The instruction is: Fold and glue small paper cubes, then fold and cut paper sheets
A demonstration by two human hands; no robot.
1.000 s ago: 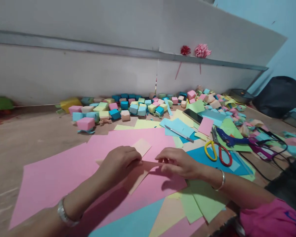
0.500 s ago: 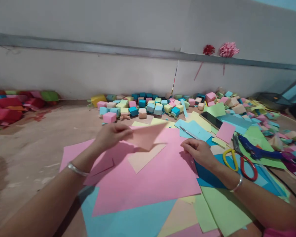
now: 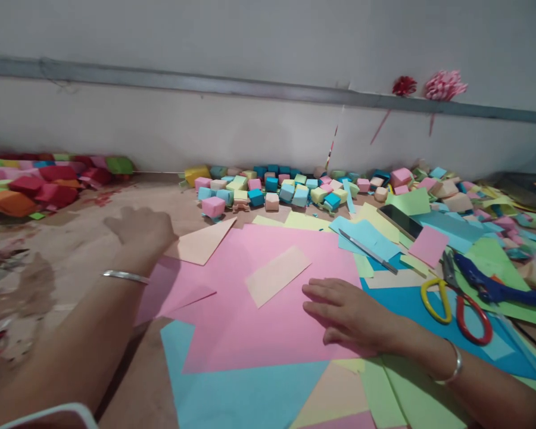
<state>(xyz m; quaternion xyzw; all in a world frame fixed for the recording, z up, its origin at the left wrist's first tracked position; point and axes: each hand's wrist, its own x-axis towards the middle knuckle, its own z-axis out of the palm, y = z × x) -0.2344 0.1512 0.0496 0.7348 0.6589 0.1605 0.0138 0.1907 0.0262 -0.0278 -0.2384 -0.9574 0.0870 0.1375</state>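
My left hand (image 3: 145,232), smeared a little by motion, reaches to the left with its fingers apart and nothing in them. Just right of its wrist, a peach sheet with a slanted edge (image 3: 203,243) lies over the left part of the large pink paper (image 3: 259,333). My right hand (image 3: 352,313) is open, fingers stretched out and resting on the pink paper's right side. Left of those fingertips lies a small peach rectangle of paper (image 3: 279,275). Scissors with yellow and red handles (image 3: 473,319) and a pen (image 3: 368,251) lie right of the pink paper.
Small coloured paper cubes (image 3: 272,193) line the wall, with a red and orange pile (image 3: 40,187) at far left. A phone (image 3: 401,221), a blue glue gun (image 3: 495,283) and many paper scraps lie right. Blue paper (image 3: 245,393) sits in front.
The left hand has let go of the peach sheet and swung left; the sheet now lies flat. The right hand has opened out on the pink paper. The view has turned slightly left.
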